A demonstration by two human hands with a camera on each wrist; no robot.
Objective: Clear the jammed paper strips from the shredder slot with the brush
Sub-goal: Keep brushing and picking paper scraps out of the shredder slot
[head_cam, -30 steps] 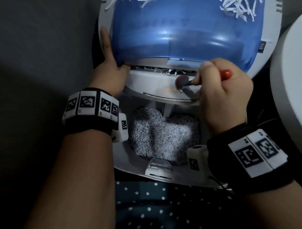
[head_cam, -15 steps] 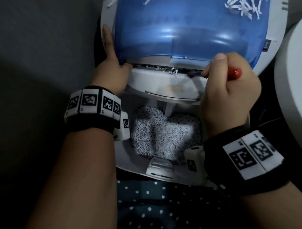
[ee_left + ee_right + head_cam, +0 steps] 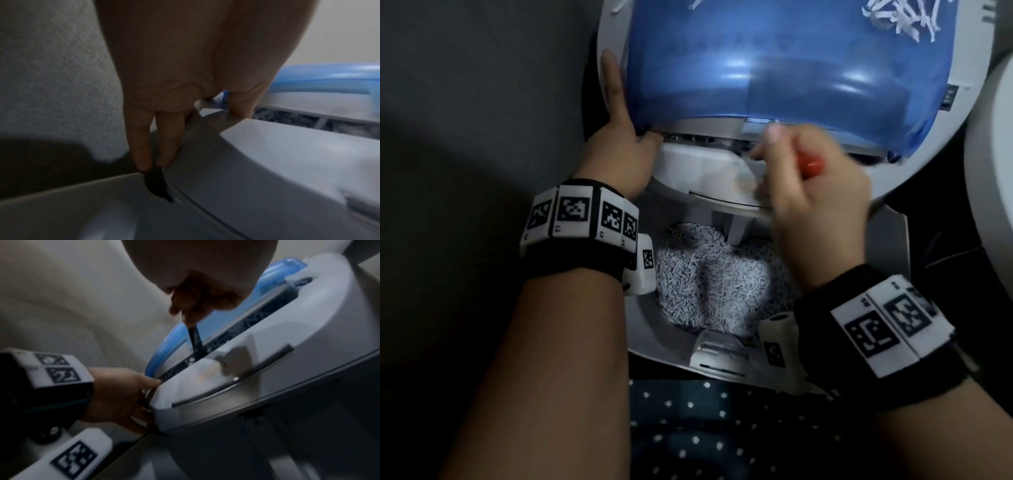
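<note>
**Q:** Two hands are working at the machine — where do you have each one?

**A:** Your left hand [image 3: 619, 150] grips the left edge of the white plastic paper shredder head [image 3: 702, 171], thumb lying at the near lip of the slot, fingers reaching down its side. Your right hand [image 3: 815, 202] is curled round the red-handled brush [image 3: 812, 165], thumb on top, pinching it firmly.

**Q:** Where is the brush, and where are the jammed strips?

**A:** From the right wrist view, its dark stem [image 3: 196, 344] points down into the long dark shredder slot [image 3: 230, 337], near the middle. The bristle tip is blurred, so you cannot tell how deep it sits. Pale jammed paper strips [image 3: 273, 115] fill the slot, which runs left to right just near of the translucent blue domed cover [image 3: 791, 65].

**Q:** What else is around?

**A:** Loose white shreds [image 3: 893, 17] lie on the cover's far right. Below the head, nearer you, a heap of fine shredded paper [image 3: 709, 277] fills the open white bin [image 3: 640, 329].
</note>
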